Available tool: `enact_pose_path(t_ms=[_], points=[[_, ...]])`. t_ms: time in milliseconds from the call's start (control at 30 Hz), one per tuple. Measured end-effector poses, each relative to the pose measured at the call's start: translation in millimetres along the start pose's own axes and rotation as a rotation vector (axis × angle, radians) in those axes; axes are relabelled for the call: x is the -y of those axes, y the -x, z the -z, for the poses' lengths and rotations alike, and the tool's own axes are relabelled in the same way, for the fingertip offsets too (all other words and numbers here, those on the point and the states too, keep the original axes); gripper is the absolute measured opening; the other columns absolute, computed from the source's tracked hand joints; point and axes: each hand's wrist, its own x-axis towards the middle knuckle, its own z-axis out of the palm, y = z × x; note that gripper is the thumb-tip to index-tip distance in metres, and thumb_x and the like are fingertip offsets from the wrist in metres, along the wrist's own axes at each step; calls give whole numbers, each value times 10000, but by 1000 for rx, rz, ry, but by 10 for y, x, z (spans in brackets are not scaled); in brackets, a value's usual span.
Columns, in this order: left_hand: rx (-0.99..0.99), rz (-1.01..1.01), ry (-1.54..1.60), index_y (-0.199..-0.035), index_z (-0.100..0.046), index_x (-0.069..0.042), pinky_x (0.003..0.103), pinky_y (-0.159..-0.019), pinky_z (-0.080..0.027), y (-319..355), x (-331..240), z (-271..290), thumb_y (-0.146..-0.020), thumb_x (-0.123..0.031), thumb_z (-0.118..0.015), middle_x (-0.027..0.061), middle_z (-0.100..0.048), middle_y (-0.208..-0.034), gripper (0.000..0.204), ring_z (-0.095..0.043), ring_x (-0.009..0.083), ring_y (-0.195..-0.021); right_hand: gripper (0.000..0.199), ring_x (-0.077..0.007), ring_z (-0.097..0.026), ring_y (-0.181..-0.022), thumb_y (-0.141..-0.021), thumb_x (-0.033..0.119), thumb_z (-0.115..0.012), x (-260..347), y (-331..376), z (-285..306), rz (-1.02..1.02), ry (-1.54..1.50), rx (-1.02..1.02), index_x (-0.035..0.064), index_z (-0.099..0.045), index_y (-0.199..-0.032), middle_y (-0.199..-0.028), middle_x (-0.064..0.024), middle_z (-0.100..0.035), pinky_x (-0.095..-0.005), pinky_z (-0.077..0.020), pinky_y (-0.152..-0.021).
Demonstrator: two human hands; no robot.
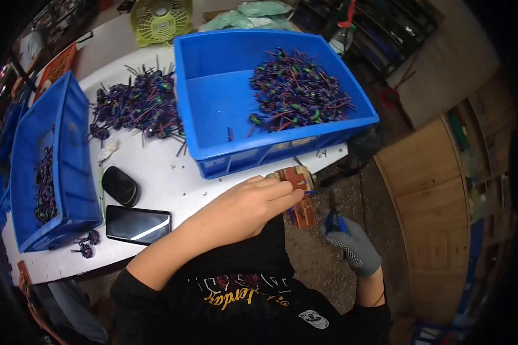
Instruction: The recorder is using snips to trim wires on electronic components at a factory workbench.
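Observation:
My bare left hand is closed, its fingertips pressed at an orange-brown block fixture by the table's front edge. A bit of blue shows beside the fingertips; what they pinch is hidden. To the right, my right hand, in a grey dotted glove, is closed around a blue-handled hand tool. The tool's dark tip points up toward the fixture without visibly touching it, and its exact kind is unclear. Just beyond stands a large blue bin with a heap of small purple wound coils with wire leads.
More coils are piled on the white table, left of the bin. A second blue bin stands farther left. Nearer me lie a black phone and an oval black case. A yellow-green fan is behind.

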Motion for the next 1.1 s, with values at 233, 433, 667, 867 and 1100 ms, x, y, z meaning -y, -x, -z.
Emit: enact_pose_path(t_ms=[233, 433, 667, 867, 1100], points=[[6, 3, -23, -1333, -598, -11, 356, -850, -493, -35, -63, 28, -818, 47, -657, 91, -636, -1069, 521, -622, 291, -902, 388, -154, -547, -904, -923, 190, -614, -67, -16, 100, -55, 31, 194, 23, -637, -1272, -1015, -60, -645, -285, -428, -826], [-19, 40, 2, -1321, -604, -9, 357, -800, -496, -3, -52, -5, -873, 32, -635, 92, -609, -1015, 450, -612, 279, -849, 320, -142, -559, -894, -921, 188, -631, 12, -89, -28, 87, 171, 93, 58, -667, -1212, -979, -57, -646, -274, -439, -798], [-245, 101, 197, -1316, -628, 16, 323, -725, -491, 126, -249, -88, -872, 56, -673, 99, -603, -941, 448, -575, 233, -772, 204, -110, -565, -763, -926, 142, -674, 152, -84, -38, 251, 141, -121, 56, -712, -1107, -851, -10, -655, -251, -462, -730], [-384, -118, 89, -1303, -635, 63, 302, -690, -486, 82, -512, -173, -862, 69, -708, 107, -627, -943, 447, -549, 205, -727, 177, -135, -583, -781, -897, 42, -675, 608, 27, -322, 283, 16, 56, 3, -688, -1069, -950, -82, -678, -254, -475, -735], [-381, -92, 61, -1259, -636, 93, 318, -704, -503, 46, -570, -205, -869, 57, -712, 125, -672, -1015, 399, -566, 203, -736, 127, -78, -576, -737, -925, 82, -704, 486, -102, -494, 455, -10, 24, 23, -712, -1036, -859, -18, -692, -228, -468, -709]])
